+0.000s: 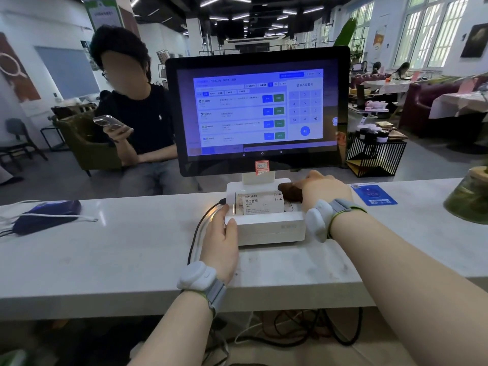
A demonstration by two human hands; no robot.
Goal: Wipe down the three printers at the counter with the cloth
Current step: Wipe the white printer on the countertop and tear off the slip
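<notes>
A white receipt printer [269, 228] sits on the white counter [132, 247] below a touch-screen terminal [258, 107]. A printed receipt [260, 203] sticks out of its top. My left hand [224, 233] holds the printer's left side, thumb on its front corner. My right hand [322, 190] presses a brown cloth [289, 190] onto the right rear of the printer's top; most of the cloth is hidden under the hand. A dark blue device [56, 208] lies at the counter's far left. Both wrists wear grey bands.
A black cable [198, 228] curves from the printer's left side down the counter. A blue card [373, 194] lies to the right, and a green glass jar [468, 199] stands at the right edge. A seated person [137, 122] holds a phone behind the counter.
</notes>
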